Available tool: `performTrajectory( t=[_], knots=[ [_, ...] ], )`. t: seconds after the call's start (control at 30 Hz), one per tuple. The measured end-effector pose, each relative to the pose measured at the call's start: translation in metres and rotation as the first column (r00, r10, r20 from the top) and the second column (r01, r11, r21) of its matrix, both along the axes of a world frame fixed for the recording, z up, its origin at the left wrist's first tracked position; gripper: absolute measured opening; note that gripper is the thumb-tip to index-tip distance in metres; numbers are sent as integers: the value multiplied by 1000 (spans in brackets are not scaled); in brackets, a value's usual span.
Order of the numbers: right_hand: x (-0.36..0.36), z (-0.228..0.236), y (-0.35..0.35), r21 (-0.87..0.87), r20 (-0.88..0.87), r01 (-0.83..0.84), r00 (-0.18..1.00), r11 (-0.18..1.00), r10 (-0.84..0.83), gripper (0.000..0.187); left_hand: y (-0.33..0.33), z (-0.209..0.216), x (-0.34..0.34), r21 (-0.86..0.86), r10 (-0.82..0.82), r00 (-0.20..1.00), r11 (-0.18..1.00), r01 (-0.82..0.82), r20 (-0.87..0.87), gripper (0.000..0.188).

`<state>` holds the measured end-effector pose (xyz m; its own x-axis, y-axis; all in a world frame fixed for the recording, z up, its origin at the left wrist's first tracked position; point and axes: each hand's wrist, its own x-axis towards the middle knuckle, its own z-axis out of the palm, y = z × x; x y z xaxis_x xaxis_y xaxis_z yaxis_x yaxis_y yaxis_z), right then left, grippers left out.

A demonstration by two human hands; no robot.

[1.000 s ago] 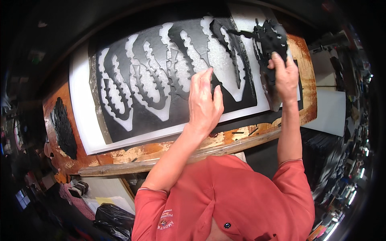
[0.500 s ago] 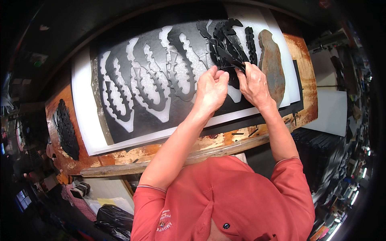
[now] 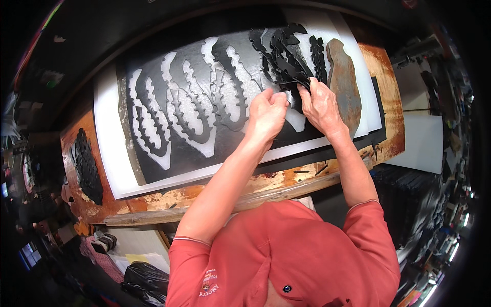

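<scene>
A black sheet (image 3: 240,146) with curved, notched cut-outs lies on the bench, and white shows through the openings. Toward its right side is a loose heap of black notched pieces (image 3: 280,48). My right hand (image 3: 323,108) pinches the near end of a thin black piece (image 3: 299,81) at this heap. Close beside it, my left hand (image 3: 267,115) is closed with fingers curled at the near-left edge of the heap; whatever its fingertips hold cannot be made out. Right of the heap are narrow black notched strips (image 3: 317,56) and a flat, brown-grey worn slab (image 3: 345,77) with a rounded outline.
White sheeting (image 3: 108,148) lies under the black sheet. The worn wooden bench (image 3: 394,115) has a raised front edge (image 3: 215,212) with small black scraps (image 3: 302,171) near it. More black notched pieces (image 3: 86,163) are piled at the left end. A black bag (image 3: 146,281) is below left.
My left hand has moved slightly down and left, a little farther from the right hand. The right hand keeps its pinch on the black piece. The view has shifted slightly.
</scene>
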<state>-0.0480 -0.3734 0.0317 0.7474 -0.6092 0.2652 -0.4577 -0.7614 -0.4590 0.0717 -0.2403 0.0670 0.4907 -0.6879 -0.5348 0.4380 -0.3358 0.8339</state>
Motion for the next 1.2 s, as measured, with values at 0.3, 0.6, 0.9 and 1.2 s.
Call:
performTrajectory(
  t=[0.3,0.6,0.9,1.2],
  knots=[
    [-2,0,-9,131,-37,14,999,991,-9,19,-26,-26,7,26,-135,968,991,133,210,40],
    [-6,21,-18,454,-46,5,999,891,17,43,-26,-37,-29,-227,255,922,918,-326,-291,28],
    [1,31,-27,587,-116,9,991,809,72,51,-23,-37,-17,-225,185,910,933,-281,-370,20],
    [1,41,-39,681,-104,-37,984,731,147,48,-24,-44,-20,-336,187,843,857,-391,-504,18]
  ],
)
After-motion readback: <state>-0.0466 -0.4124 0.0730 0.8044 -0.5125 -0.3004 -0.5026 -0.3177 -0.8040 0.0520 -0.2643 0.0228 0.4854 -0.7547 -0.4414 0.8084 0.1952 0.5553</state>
